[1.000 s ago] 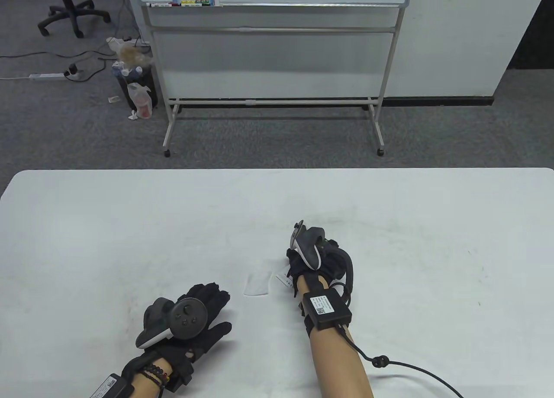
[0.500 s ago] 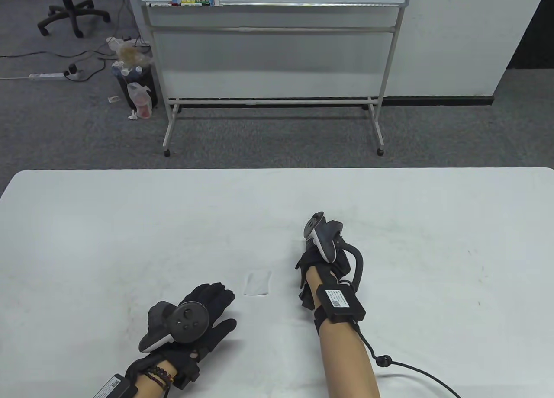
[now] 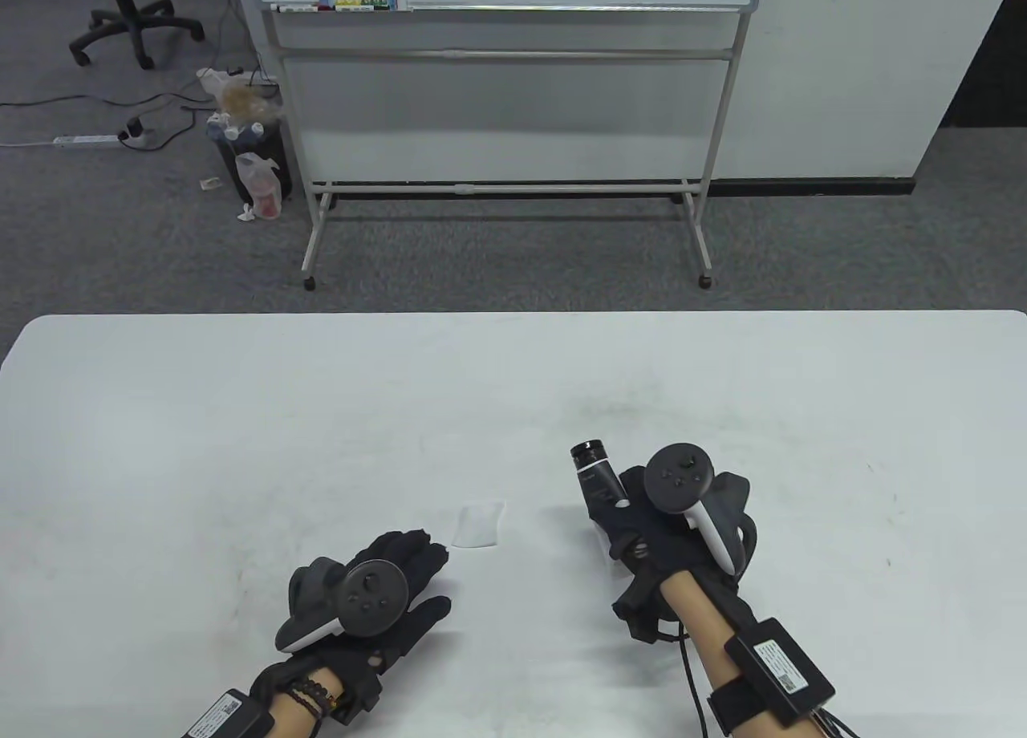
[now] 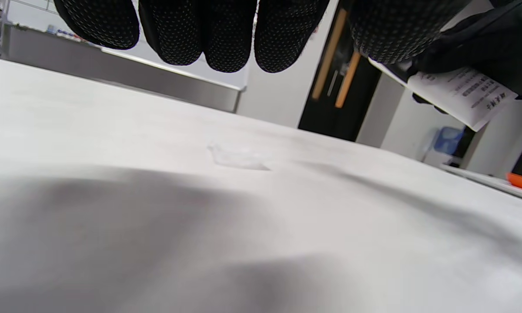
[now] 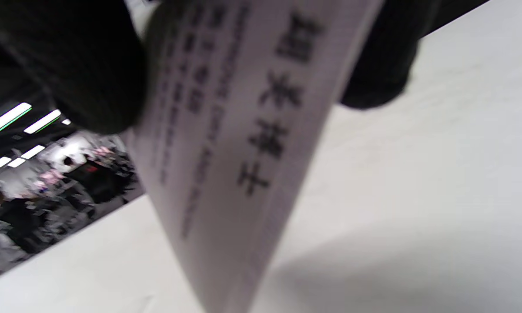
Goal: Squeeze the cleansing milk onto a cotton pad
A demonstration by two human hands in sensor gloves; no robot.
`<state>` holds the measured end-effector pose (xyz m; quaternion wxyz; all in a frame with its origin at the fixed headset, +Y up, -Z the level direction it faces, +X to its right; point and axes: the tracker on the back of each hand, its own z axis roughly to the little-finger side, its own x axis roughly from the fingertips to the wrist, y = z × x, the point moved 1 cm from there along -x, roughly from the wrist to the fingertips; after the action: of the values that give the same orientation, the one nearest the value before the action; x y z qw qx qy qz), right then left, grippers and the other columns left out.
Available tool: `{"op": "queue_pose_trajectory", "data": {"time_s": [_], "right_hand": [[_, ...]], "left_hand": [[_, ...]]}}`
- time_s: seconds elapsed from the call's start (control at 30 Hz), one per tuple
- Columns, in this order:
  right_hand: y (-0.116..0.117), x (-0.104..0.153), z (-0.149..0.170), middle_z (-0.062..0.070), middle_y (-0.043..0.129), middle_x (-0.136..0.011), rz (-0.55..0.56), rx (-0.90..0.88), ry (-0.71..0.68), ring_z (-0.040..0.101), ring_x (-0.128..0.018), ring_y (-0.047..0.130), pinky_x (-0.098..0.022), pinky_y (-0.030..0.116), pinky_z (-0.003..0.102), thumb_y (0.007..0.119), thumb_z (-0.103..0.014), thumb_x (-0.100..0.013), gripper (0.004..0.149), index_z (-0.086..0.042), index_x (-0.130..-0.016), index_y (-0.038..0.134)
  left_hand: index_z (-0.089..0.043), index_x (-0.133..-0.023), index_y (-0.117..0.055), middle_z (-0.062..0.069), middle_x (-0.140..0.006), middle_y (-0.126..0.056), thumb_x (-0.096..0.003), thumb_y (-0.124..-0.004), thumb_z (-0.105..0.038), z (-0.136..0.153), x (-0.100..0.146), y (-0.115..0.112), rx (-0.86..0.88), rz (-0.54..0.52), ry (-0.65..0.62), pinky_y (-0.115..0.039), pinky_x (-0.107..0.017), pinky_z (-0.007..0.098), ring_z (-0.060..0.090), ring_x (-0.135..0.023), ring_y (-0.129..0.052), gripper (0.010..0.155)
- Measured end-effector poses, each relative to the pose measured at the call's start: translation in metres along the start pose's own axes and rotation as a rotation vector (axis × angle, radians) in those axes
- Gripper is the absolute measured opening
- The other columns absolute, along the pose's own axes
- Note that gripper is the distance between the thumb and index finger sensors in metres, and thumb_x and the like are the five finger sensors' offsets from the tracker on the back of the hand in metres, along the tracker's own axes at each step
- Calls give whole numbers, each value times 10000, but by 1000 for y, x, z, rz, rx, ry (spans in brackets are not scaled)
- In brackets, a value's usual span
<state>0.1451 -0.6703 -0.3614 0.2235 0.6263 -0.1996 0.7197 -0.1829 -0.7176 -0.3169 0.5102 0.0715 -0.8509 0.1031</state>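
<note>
A white cotton pad (image 3: 479, 525) lies flat on the white table (image 3: 241, 417), also faint in the left wrist view (image 4: 237, 155). My right hand (image 3: 642, 529) grips the cleansing milk tube (image 3: 598, 475), a white tube with a black cap pointing away, held above the table right of the pad. Its printed flat end fills the right wrist view (image 5: 243, 130) and shows in the left wrist view (image 4: 461, 93). My left hand (image 3: 401, 561) lies flat and empty on the table, fingers just left of the pad.
A whiteboard on a wheeled stand (image 3: 505, 128) is on the floor beyond the table's far edge. A bin with bags (image 3: 249, 160) and an office chair (image 3: 128, 16) are at the back left. A cable (image 3: 690, 690) trails from my right wrist.
My right hand has pulled back right and toward me, away from the pad, turning so the tube's cap now shows. My left hand has slid slightly forward toward the pad.
</note>
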Motion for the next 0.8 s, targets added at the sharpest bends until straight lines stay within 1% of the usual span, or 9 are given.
{"op": "queue_pose_trajectory", "data": {"time_s": [0.17, 0.3, 0.4, 0.43, 0.5, 0.53, 0.6, 0.67, 0.8], "right_hand": [[0, 24, 5, -17, 1003, -647, 0, -100, -178, 183, -460, 1039, -364, 879, 334, 898, -527, -349, 601, -233, -865, 811], [14, 37, 10, -27, 996, -663, -66, -156, -318, 186, -485, 1033, -386, 874, 341, 901, -523, -346, 592, -253, -864, 808], [28, 41, 12, -23, 997, -664, -136, -172, -398, 192, -490, 1032, -390, 873, 348, 907, -515, -345, 590, -253, -864, 811], [33, 42, 12, -22, 996, -666, -170, -150, -420, 192, -492, 1032, -394, 871, 350, 907, -513, -344, 590, -254, -865, 809], [40, 46, 11, -30, 995, -670, -186, -107, -462, 188, -500, 1032, -401, 872, 348, 905, -516, -342, 588, -263, -864, 807], [43, 49, 10, -34, 994, -671, -186, -93, -486, 187, -502, 1032, -403, 872, 348, 904, -517, -342, 586, -267, -863, 806], [48, 54, 8, -31, 995, -672, -206, -85, -497, 188, -504, 1033, -404, 873, 349, 901, -514, -344, 584, -266, -863, 805], [51, 56, 7, -33, 995, -672, -208, -72, -497, 181, -503, 1035, -402, 876, 345, 895, -514, -345, 582, -265, -864, 804], [57, 56, 9, -32, 994, -681, -236, -78, -500, 185, -512, 1036, -410, 874, 351, 895, -507, -345, 578, -271, -864, 800]], "left_hand": [[-165, -1076, -580, 174, -1150, -612, -488, -685, -542, -24, -16, 18, 66, -47, -44, -634, -695, 645, 464, -1040, -652, 706], [-157, -1073, -579, 185, -1126, -655, -489, -704, -516, -44, -32, 31, 212, -144, -97, -717, -666, 605, 424, -981, -787, 697], [-150, -1089, -529, 197, -1111, -683, -480, -723, -528, -50, -41, 29, 329, -152, -199, -779, -645, 572, 389, -930, -883, 742], [-143, -1094, -516, 198, -1102, -698, -479, -728, -536, -52, -43, 26, 403, -149, -238, -792, -634, 565, 381, -914, -902, 760], [-138, -1081, -558, 173, -1037, -795, -480, -718, -564, -52, -43, 20, 496, -129, -278, -828, -603, 539, 338, -850, -964, 754], [-145, -1059, -611, 152, -982, -852, -486, -709, -570, -53, -43, 16, 525, -110, -280, -844, -580, 526, 315, -788, -1001, 721], [-131, -1028, -652, 129, -900, -908, -494, -699, -557, -53, -41, 14, 497, -100, -266, -864, -547, 509, 278, -698, -1031, 685], [-113, -998, -692, 124, -832, -951, -490, -698, -560, -54, -39, 14, 435, -154, -273, -895, -506, 481, 247, -622, -1058, 677], [-64, -969, -726, 154, -779, -979, -517, -615, -498, -55, -37, 15, 444, -152, -265, -908, -484, 483, 254, -574, -1076, 637]]}}
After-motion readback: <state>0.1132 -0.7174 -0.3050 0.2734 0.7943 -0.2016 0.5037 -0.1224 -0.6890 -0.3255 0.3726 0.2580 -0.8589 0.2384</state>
